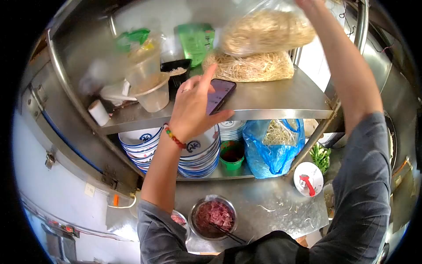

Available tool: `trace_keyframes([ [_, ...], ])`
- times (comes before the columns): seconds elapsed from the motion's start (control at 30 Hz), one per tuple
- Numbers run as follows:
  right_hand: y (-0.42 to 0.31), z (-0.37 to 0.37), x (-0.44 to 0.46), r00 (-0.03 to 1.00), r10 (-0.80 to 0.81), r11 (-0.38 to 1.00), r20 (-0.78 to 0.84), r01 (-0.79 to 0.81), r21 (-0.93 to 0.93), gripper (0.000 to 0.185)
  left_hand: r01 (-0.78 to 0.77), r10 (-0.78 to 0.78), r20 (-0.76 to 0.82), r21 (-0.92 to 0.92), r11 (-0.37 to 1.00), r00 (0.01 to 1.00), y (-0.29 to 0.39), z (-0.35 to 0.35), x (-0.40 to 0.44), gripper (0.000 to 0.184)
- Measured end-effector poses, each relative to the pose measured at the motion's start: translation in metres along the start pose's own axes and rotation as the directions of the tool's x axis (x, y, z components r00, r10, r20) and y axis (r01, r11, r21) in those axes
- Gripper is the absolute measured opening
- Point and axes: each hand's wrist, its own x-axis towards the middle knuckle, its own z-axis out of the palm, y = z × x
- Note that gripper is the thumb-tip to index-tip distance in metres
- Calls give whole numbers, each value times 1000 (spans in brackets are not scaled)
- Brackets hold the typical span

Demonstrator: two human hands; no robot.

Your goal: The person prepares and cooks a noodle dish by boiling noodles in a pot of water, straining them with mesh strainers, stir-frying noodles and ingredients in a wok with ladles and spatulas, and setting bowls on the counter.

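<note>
My left hand [193,103] is raised over the middle of the steel shelf, thumb and fingers apart, with nothing in it. Partly behind it lies a phone [222,93] with its screen lit. My right hand [307,1] is cut off by the top edge, so its fingers are hidden. Just beside it, a clear plastic bag of pale noodles [268,33] tilts above a second bag of noodles [259,67], its loose plastic rising toward that hand. Whether the hand grips this plastic, I cannot tell. A green packet [196,42] stands behind.
Plastic tubs [154,99] and a paper roll [99,112] stand on the shelf's left. Below are stacked bowls [200,152], a green cup [231,160] and a blue bag of sprouts [263,154]. A metal bowl of raw meat [214,215] with chopsticks sits on the counter.
</note>
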Motion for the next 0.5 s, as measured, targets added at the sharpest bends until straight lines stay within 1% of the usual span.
trace_keyframes([
  [0.03, -20, 0, -18, 1000, -14, 999, -6, 14, -37, 26, -10, 8, 118, 14, 1000, 993, -1, 1, 4, 93],
  [0.07, -42, 0, -38, 1000, -23, 996, -2, 23, -84, 27, -13, 12, 122, 6, 1000, 992, -2, 2, 7, 93],
  [0.17, -105, -9, -114, 1000, -13, 965, 10, 16, -260, 28, 53, -50, 118, -27, 998, 992, -9, 1, 12, 99],
  [0.2, -127, -14, -145, 1000, -1, 943, 7, 3, -334, 29, 44, -44, 80, -9, 999, 996, -8, -2, 10, 103],
  [0.23, -147, -18, -179, 1000, 13, 913, -1, -12, -407, 29, 44, -42, 83, -13, 999, 996, -5, -4, 8, 103],
  [0.3, -184, -27, -248, 999, 41, 845, -33, -52, -533, 30, -22, 33, 93, -109, 994, 995, -3, -7, 4, 105],
  [0.33, -199, -33, -281, 997, 58, 802, -59, -82, -591, 30, -54, 58, 66, -56, 997, 996, -9, 1, 1, 109],
  [0.37, -216, -39, -313, 993, 74, 759, -87, -113, -641, 31, -51, 55, 76, -63, 997, 996, -13, 6, 0, 109],
  [0.43, -247, -51, -372, 983, 106, 665, -151, -183, -724, 32, 39, -38, 16, -65, 997, 999, -13, 10, -2, 110],
  [0.47, -260, -57, -399, 976, 118, 619, -181, -214, -756, 32, 113, -104, 86, -106, 988, 991, -9, 7, -2, 106],
  [0.5, -273, -65, -425, 968, 129, 574, -214, -249, -780, 33, 113, -103, 94, -106, 988, 990, -3, 3, -2, 106],
])
